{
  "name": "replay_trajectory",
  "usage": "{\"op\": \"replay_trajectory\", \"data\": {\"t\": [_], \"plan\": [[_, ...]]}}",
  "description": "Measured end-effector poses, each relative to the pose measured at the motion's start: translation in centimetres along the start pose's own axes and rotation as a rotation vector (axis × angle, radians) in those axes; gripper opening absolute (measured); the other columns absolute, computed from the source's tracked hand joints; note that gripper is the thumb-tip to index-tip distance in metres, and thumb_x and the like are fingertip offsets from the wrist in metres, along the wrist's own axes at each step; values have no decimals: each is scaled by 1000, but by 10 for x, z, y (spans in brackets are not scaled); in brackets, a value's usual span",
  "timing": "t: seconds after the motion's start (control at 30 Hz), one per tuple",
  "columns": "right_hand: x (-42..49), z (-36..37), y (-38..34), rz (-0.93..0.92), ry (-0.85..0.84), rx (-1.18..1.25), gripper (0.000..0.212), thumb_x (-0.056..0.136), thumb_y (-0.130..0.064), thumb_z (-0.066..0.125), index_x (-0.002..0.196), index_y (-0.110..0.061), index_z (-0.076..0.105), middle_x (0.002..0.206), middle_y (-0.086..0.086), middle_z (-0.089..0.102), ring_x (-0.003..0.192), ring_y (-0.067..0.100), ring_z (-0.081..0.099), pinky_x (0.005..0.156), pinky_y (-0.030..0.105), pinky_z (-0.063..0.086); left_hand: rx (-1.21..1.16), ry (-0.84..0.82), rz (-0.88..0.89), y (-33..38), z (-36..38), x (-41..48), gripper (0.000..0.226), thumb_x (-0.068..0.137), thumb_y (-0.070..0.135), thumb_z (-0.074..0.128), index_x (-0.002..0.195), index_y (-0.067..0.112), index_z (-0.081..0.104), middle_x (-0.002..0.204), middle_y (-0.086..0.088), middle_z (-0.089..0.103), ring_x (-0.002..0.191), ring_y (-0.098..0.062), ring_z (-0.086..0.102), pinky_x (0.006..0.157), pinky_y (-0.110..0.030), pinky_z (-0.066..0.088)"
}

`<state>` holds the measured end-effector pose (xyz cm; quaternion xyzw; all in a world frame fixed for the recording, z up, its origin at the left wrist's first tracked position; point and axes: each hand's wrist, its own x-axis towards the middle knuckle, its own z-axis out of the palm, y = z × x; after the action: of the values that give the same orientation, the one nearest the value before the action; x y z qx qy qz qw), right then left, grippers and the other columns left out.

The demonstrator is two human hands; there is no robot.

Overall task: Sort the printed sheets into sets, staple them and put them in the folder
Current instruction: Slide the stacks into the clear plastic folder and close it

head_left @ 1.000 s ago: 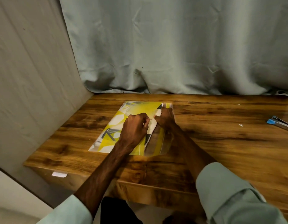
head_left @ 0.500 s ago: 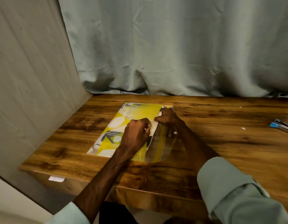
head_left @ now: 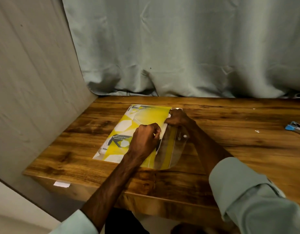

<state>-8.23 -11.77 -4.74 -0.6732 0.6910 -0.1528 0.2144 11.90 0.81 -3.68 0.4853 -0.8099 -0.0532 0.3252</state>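
A clear plastic folder (head_left: pixel 172 154) with a round-cornered flap and a white snap button lies on the wooden table (head_left: pixel 230 149), left of centre. Inside it are printed sheets (head_left: pixel 145 115) in yellow and white with dark lettering. My left hand (head_left: pixel 144 139) is curled into a fist on the sheets, pinching their white right edge near the folder's opening. My right hand (head_left: pixel 177 118) presses on the folder's far right corner, fingers closed over the sheets' edge. The clear flap lies open to the right, below my right wrist.
A blue and silver stapler (head_left: pixel 295 128) lies at the table's right edge. Small white paper scraps (head_left: pixel 256 131) dot the wood near it. A grey curtain (head_left: pixel 179 48) hangs behind the table, and a beige wall (head_left: pixel 27 81) closes the left side.
The clear flap has swung out further to the right and its snap button has come into sight. Both hands stay at the folder's opening, shifted slightly.
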Motion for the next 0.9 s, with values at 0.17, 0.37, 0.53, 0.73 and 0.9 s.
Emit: {"op": "replay_trajectory", "data": {"t": [0.17,0.37,0.53,0.73,0.9], "plan": [[-15,13,-2,-96,88,-97,63,96,-45,58,150,-14,45,158,19,36,147,36,29,125,49,7,4,1,-49,1,4,-4,9,86,18,66,91,25,67,80,2,72,71,-24,67,65,-40,56],[-70,19,2,-197,159,-63,15,87,-12,66,95,-1,73,106,19,70,105,37,63,89,40,49,50,-97,-107,6,12,-10,25,88,34,73,108,25,64,95,-2,75,87,-30,70,74,-42,57],[-114,1,18,70,429,44,27,86,-18,73,110,-8,66,122,13,61,118,30,54,91,34,43,65,5,-103,7,6,-8,28,92,38,69,113,19,66,111,-7,70,105,-28,63,80,-38,52],[-127,-2,20,224,298,78,53,81,-36,82,117,-4,61,123,16,62,109,34,62,75,31,45,228,-222,-64,-19,11,-10,71,95,56,28,138,5,53,147,-24,47,133,-43,44,105,-46,40],[-130,-11,22,295,301,279,35,79,-26,82,105,-6,67,101,11,71,81,24,70,52,23,47,302,-257,-12,-3,20,-15,71,93,50,12,123,5,57,126,-17,57,117,-39,51,90,-45,44]]}}
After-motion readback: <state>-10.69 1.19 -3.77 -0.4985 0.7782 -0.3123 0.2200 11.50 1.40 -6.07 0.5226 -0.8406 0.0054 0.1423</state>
